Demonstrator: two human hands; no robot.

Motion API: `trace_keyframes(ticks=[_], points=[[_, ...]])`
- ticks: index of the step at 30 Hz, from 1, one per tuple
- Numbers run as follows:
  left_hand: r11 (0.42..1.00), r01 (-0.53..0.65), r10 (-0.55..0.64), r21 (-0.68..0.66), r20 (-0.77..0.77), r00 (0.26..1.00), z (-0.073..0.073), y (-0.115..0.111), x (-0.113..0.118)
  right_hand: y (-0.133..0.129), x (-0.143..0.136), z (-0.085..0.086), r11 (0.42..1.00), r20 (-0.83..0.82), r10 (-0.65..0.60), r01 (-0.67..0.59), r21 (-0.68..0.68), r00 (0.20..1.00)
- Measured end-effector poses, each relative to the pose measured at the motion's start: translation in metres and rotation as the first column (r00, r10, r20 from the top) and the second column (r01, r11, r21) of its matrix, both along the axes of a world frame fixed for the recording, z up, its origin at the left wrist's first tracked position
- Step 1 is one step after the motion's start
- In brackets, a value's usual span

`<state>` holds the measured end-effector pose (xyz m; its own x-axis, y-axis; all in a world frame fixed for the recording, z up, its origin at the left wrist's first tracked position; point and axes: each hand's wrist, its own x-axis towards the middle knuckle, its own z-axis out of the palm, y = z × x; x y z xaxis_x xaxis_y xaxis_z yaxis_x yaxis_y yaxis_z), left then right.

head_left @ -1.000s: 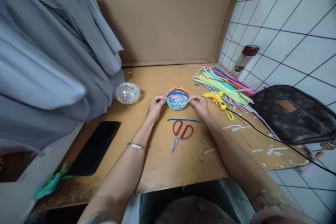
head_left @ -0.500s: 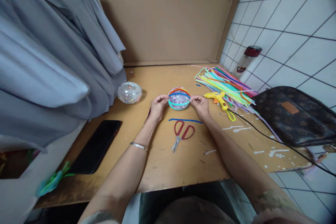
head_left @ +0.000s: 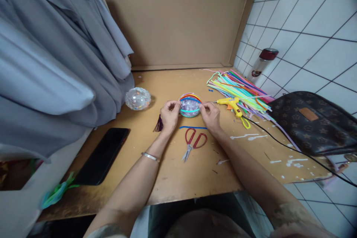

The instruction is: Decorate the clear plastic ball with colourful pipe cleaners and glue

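Observation:
A clear plastic ball [head_left: 190, 105] sits in the middle of the table with red, orange, turquoise and blue bands around it. Across its front runs a blue pipe cleaner [head_left: 190, 99], pinched at its left end by my left hand [head_left: 170, 115]. At the other side of the ball, my right hand [head_left: 210, 115] pinches the right end, fingertips against the ball. A dark purple tassel [head_left: 158, 124] shows beside my left hand. Below the ball lies another blue pipe cleaner [head_left: 192, 127], just above red-handled scissors [head_left: 192, 143].
Another clear ball [head_left: 138, 99] stands at left, near a grey curtain [head_left: 64, 63]. A black phone [head_left: 102, 156] lies front left. On the right are a yellow glue gun [head_left: 231, 103] with a cord, a heap of pipe cleaners [head_left: 240, 89], a bottle [head_left: 262, 65] and a brown bag [head_left: 315, 122].
Both hands have moved in closer around the ball, drawing the blue pipe cleaner's ends against its sides. More of the tassel now shows by my left hand.

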<state>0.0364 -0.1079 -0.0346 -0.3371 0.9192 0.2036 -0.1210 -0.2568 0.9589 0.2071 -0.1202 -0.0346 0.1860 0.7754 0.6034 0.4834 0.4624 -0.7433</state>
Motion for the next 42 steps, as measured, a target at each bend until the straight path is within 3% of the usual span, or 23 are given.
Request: trace_keyframes(ticks=[16,22,27,38,42], points=[[0.995,-0.088,0.091,0.049,-0.061,0.994,0.0007,0.0005,0.003,-0.0018,-0.0029,0.0045,1.0,-0.113,-0.008,0.007,-0.009,0.994],[0.996,-0.086,0.089,-0.036,0.082,0.993,0.0021,0.0037,0.0058,-0.001,-0.0023,0.0021,0.999,-0.115,-0.019,0.014,-0.036,0.993],[0.996,-0.004,0.025,-0.093,0.224,0.974,0.0046,0.0045,0.0061,-0.0011,-0.0024,0.0018,0.999,-0.111,-0.03,0.025,-0.041,0.993],[0.989,0.04,0.007,-0.141,0.314,0.949,0.0084,0.0042,0.0046,-0.0011,-0.002,0.0012,0.999,-0.082,-0.045,0.042,-0.034,0.996],[0.988,0.055,-0.011,-0.144,0.291,0.957,0.0068,0.0054,0.0027,-0.0037,-0.0033,0.0007,0.998,0.037,-0.068,0.068,-0.006,0.997]])
